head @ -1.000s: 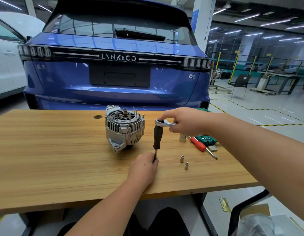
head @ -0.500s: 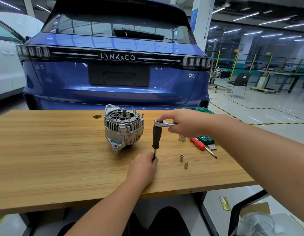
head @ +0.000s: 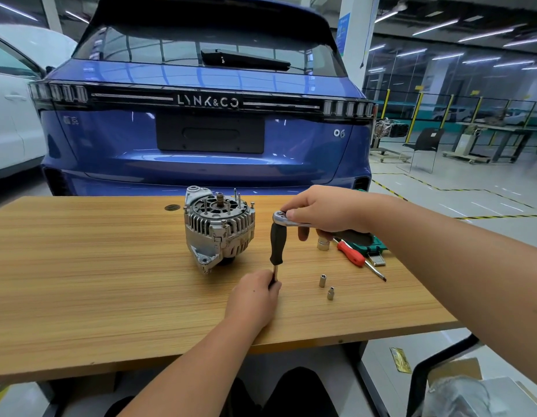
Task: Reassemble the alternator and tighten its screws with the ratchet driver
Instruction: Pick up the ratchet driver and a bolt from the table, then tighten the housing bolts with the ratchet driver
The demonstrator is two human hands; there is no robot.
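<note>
Alternator (head: 219,228) stood on the wooden table (head: 80,281), silver, finned, studs upward, just left of both hands. My right hand (head: 324,210) gripped the ratchet (head: 283,219); my left hand (head: 255,296) pinched the upright driver (head: 277,243) shaft.

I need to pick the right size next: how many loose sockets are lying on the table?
3: a larger socket under the right hand, and two small sockets nearer the table's front edge. The hands may hide others.
</note>
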